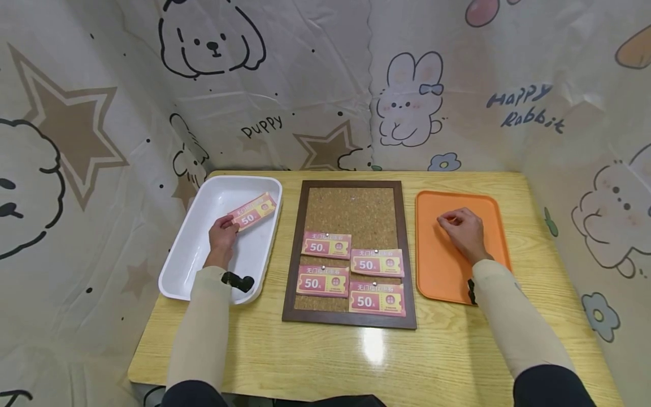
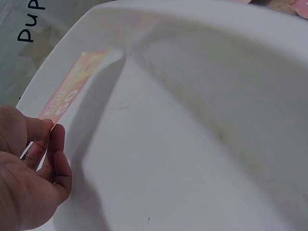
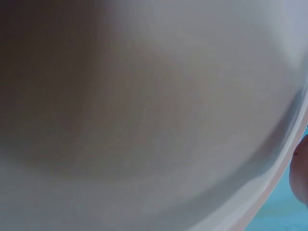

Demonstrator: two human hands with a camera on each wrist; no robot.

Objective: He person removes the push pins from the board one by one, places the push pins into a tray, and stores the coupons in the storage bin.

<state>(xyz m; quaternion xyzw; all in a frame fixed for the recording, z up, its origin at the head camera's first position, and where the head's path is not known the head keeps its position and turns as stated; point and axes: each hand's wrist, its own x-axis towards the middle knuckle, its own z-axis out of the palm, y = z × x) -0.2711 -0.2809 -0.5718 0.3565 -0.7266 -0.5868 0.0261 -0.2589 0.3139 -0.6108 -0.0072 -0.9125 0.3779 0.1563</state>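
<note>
In the head view my left hand [image 1: 222, 240] pinches one end of a pink and yellow paper coupon [image 1: 254, 211] marked 50. This coupon slants up over the far right part of the white basin [image 1: 175, 277]. The left wrist view shows thumb and fingertips gripping its near edge. My right hand [image 1: 464, 230] is over the orange tray [image 1: 432, 280], its thumb and forefinger tips brought together; I cannot tell whether something small is between them. Between the hands lies a framed cork board [image 1: 351, 209] with several similar coupons [image 1: 377, 263], each with a small pin [image 1: 376, 251] at its top edge.
A light wooden table [image 1: 325, 362] carries the basin, board and tray side by side. Printed cloth [image 1: 315, 85] hangs behind and along both sides. In the right wrist view, a large blurred pale surface [image 3: 159, 110] covers most of the picture.
</note>
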